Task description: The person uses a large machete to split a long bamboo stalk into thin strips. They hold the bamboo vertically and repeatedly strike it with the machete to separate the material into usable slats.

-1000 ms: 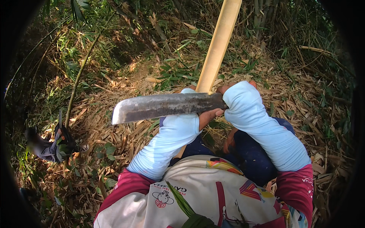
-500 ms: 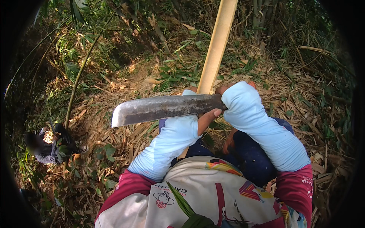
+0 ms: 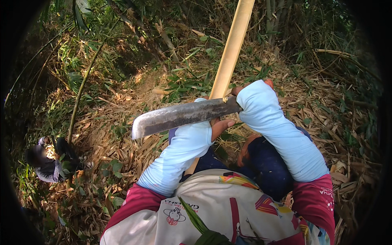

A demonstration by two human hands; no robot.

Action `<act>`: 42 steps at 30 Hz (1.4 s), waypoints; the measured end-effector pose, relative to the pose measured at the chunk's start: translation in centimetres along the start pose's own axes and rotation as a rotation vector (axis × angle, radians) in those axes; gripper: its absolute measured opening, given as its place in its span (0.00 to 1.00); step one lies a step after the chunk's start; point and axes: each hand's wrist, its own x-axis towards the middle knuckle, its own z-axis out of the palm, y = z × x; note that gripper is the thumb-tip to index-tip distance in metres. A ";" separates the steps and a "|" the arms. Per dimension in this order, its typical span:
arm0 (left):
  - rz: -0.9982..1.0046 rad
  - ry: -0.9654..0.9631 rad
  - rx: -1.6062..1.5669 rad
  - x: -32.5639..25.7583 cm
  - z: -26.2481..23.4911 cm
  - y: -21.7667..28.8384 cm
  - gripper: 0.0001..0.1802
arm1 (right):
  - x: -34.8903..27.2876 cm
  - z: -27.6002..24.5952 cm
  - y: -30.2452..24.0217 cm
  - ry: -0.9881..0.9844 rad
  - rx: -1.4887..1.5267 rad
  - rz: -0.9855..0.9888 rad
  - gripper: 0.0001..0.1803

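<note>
A long, pale split-bamboo strip [image 3: 232,45] runs from the top of the view down between my forearms, and a lower part of it shows by my lap. My left hand [image 3: 220,127] is closed around this strip; its thumb shows below the blade, while most of the fingers are hidden. In my right hand [image 3: 238,89] is a machete [image 3: 183,116], its handle covered by the hand and pale blue sleeve. The broad dark blade lies across the strip above my left wrist, its worn bright tip pointing left and slightly down. A small curled shaving [image 3: 225,99] sits at the blade's upper edge.
Dry bamboo leaves and husks [image 3: 96,122] cover the ground. Another person [image 3: 53,161] sits at the far left, near a slanting thin stem [image 3: 83,81]. Bamboo stems [image 3: 274,20] stand at the back. My bent knee [image 3: 269,163] is below my right forearm.
The machete has tilted more, its tip shifting right and slightly down while the handle end rises a little. A curled shaving now shows more clearly at the blade. My left hand stays on the strip.
</note>
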 end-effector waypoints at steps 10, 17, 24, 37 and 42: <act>-0.302 -0.090 0.166 -1.5 -1.7 0.2 0.31 | 2.7 -0.6 4.0 0.042 0.283 0.372 0.11; -0.326 -0.142 -0.046 -1.8 -1.9 -0.8 0.30 | 2.8 1.7 23.0 0.184 0.312 0.868 0.21; -0.262 -0.116 -0.393 -0.5 -1.6 -1.2 0.30 | 1.6 4.1 28.5 -0.029 0.216 1.041 0.28; -0.278 -0.001 -0.743 1.6 -1.2 0.4 0.26 | -0.5 -1.2 5.6 0.276 0.589 0.256 0.16; -0.269 0.040 -0.763 1.7 -0.3 0.9 0.27 | -0.8 -1.1 2.4 0.113 0.300 0.137 0.16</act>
